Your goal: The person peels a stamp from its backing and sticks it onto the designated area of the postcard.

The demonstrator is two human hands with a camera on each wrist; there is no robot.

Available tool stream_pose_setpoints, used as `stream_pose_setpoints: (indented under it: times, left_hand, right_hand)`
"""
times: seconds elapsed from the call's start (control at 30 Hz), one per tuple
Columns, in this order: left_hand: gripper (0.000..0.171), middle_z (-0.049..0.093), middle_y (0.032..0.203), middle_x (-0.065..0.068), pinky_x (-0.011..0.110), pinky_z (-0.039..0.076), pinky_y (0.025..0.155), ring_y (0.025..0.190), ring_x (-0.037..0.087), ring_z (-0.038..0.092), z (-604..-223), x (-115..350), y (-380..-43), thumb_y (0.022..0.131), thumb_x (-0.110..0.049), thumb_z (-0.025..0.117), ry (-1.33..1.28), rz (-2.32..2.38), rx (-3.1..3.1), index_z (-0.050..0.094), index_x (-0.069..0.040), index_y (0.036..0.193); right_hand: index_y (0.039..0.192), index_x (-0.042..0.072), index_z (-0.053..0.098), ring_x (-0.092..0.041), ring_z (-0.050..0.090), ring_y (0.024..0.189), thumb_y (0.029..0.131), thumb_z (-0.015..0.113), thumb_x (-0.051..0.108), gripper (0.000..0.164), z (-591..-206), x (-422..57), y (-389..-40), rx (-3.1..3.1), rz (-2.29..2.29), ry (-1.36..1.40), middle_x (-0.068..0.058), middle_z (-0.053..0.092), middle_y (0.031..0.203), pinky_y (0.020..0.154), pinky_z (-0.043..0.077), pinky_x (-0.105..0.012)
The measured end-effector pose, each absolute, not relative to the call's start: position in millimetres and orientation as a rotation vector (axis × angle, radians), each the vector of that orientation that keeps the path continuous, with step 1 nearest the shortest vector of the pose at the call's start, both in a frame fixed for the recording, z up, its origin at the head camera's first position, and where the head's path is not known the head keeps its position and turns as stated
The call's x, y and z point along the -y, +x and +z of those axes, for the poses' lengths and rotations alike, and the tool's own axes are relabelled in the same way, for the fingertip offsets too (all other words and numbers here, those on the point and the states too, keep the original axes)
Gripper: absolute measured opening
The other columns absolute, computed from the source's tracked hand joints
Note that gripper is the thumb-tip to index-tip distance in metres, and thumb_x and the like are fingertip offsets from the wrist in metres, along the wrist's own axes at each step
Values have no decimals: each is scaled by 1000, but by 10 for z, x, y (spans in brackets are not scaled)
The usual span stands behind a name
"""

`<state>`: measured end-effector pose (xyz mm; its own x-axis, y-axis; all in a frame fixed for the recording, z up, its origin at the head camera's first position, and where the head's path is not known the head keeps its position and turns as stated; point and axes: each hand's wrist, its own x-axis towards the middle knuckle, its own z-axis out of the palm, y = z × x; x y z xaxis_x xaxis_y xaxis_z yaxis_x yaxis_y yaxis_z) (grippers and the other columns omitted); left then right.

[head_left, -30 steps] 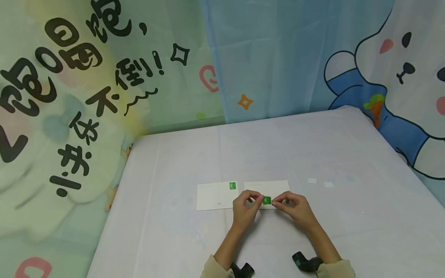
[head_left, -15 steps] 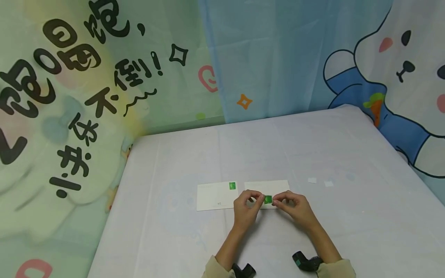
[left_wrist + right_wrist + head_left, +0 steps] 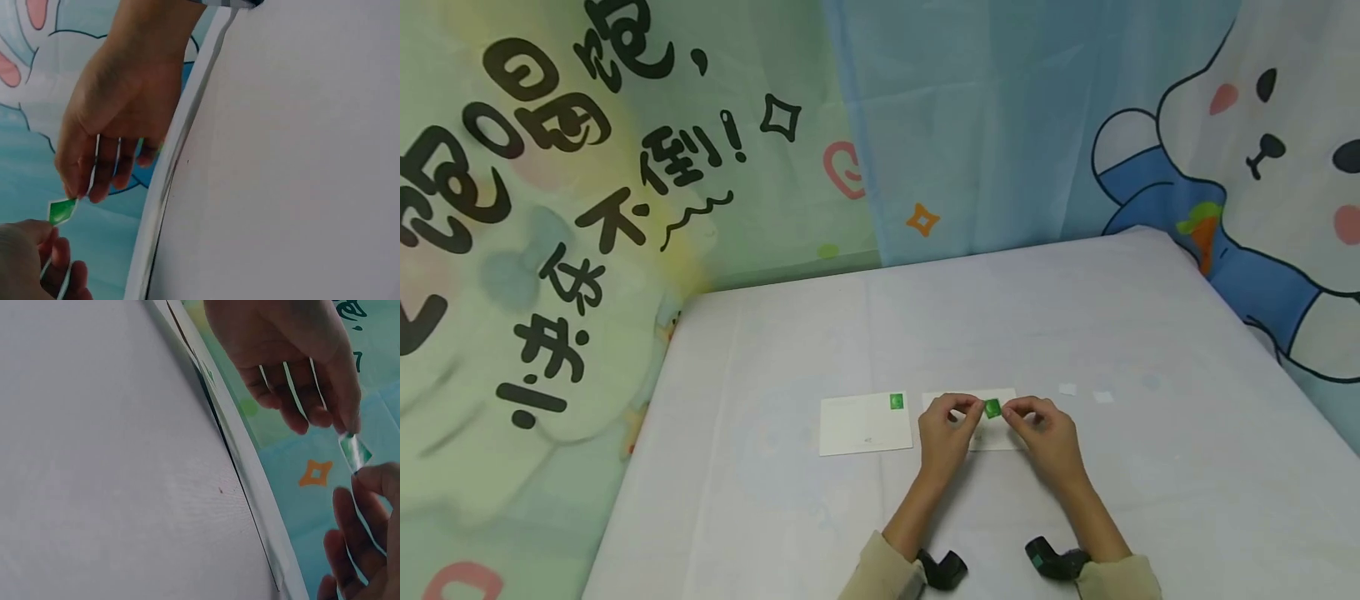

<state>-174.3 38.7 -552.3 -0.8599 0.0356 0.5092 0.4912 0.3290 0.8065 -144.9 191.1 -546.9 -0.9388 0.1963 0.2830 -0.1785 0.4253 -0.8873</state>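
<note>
Now the left hand [image 3: 950, 425] and right hand [image 3: 1043, 429] each pinch an edge of the green stamp [image 3: 992, 408], holding it above the right-hand card [image 3: 1000, 440]. Since a second ago it has shifted toward 1 o'clock, nearer the card's far edge. The stamped card [image 3: 865, 422] lies at 9 o'clock.
</note>
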Motion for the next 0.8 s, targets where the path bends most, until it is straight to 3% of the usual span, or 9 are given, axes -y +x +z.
stream_pose_setpoints:
  times: [0.13,0.23,0.5,0.8]
  left_hand:
    - [15,64,74,-8,17,41,63,71,2,56,-5492,-515,-1879,85,-29,67,-420,-1450,2311,70,-14,85]
    - [15,63,73,-9,16,40,63,71,1,55,-5487,-598,-1972,84,-30,68,-400,-1378,2410,72,-16,84]
    - [13,59,68,-10,12,37,56,62,-2,50,-5561,-691,-2088,81,-28,71,-336,-1303,2561,73,-15,80]
    - [15,55,64,-12,12,33,50,56,-3,45,-5608,-688,-2118,81,-31,71,-344,-1175,2657,73,-16,78]
  right_hand:
    - [93,8,68,-13,48,80,88,63,33,25,-5497,-1967,-1500,2406,1405,-191,-3,61,85,68,35,-32]
    - [96,5,66,-15,46,81,89,61,34,29,-5521,-1995,-1533,2424,1352,-257,-6,59,85,64,34,-32]
    - [86,2,68,-18,43,73,84,68,16,14,-5582,-2017,-1598,2389,1246,-266,-9,57,74,64,30,-33]
    - [79,2,68,-19,41,71,81,68,11,10,-5644,-1996,-1649,2470,1117,-291,-7,60,71,63,29,-32]
